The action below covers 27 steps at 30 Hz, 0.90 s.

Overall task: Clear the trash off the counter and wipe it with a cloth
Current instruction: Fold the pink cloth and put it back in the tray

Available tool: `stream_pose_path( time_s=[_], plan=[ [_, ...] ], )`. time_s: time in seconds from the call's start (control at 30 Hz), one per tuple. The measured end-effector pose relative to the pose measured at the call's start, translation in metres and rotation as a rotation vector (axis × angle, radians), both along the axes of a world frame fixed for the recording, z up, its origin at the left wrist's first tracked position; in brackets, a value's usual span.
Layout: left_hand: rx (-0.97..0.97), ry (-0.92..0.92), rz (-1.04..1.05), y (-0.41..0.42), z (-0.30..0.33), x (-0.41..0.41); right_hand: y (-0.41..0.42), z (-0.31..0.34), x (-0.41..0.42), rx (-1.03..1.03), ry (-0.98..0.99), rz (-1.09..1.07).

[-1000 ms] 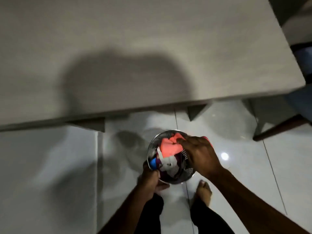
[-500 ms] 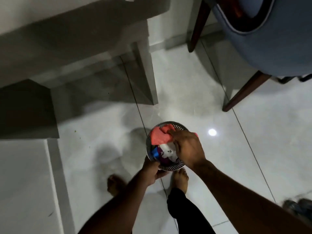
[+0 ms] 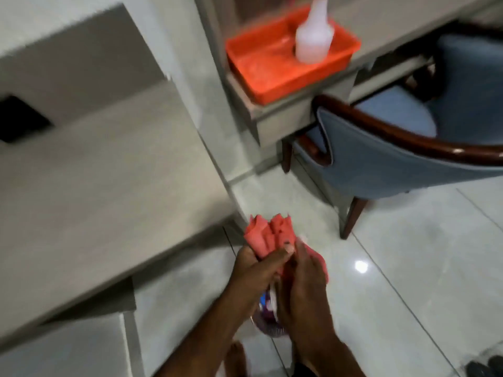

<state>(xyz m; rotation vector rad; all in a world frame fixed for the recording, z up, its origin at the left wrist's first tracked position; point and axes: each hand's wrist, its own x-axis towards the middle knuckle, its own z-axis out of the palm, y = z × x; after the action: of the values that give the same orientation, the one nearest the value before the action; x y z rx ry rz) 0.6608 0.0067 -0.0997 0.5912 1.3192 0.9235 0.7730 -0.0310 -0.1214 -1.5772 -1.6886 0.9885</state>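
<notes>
A bunched red cloth (image 3: 268, 236) sticks up between both of my hands, over the tiled floor. My left hand (image 3: 255, 270) grips its lower part with the thumb across it. My right hand (image 3: 302, 281) closes on the cloth's other end, and a red edge shows past its knuckles. Under my wrists a small round metal bin (image 3: 268, 326) with coloured trash in it is mostly hidden; I cannot tell what holds it up. The grey counter (image 3: 109, 164) lies to the left.
An orange tray (image 3: 261, 69) holding a white spray bottle (image 3: 313, 42) sits on a ledge at the top. A blue chair with a dark wooden rim (image 3: 386, 161) stands to the right. My bare foot (image 3: 235, 359) and dark shoes (image 3: 487, 367) are on the floor.
The view has swung up and right, away from the counter top. My left hand has left the bin's rim, and both hands have lifted the red cloth out of the bin.
</notes>
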Motion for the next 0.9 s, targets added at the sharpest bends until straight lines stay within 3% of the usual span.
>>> stream_pose_path(
  time_s=[0.07,0.13,0.2,0.27,0.33,0.43,0.57,0.67,0.9],
  plan=[
    [0.086,0.130,0.084,0.028,0.061,0.004,0.008,0.052,-0.001,0.142,-0.062,0.080],
    [0.143,0.167,0.151,0.054,0.117,0.003,0.014,0.091,0.000,0.209,0.051,0.019],
    [0.192,0.156,0.166,0.083,0.165,-0.001,0.031,0.120,0.002,0.064,0.374,-0.223],
    [0.248,0.117,0.135,0.114,0.203,-0.010,0.058,0.143,0.007,-0.273,0.725,-0.426],
    [0.262,0.046,0.069,0.143,0.229,-0.018,0.085,0.152,0.009,-0.523,1.095,-0.373],
    [0.219,-0.053,0.018,0.194,0.247,-0.033,0.132,0.163,0.007,-0.560,1.410,-0.257],
    [0.161,0.005,0.044,0.274,0.237,-0.053,0.207,0.170,-0.002,-0.408,1.219,-0.336],
    [0.175,0.257,0.002,0.354,0.211,-0.070,0.277,0.169,-0.020,-0.327,0.960,-0.508],
    [0.471,0.912,-0.203,0.494,0.153,-0.075,0.417,0.160,-0.062,-0.295,0.193,-0.771]
  ],
)
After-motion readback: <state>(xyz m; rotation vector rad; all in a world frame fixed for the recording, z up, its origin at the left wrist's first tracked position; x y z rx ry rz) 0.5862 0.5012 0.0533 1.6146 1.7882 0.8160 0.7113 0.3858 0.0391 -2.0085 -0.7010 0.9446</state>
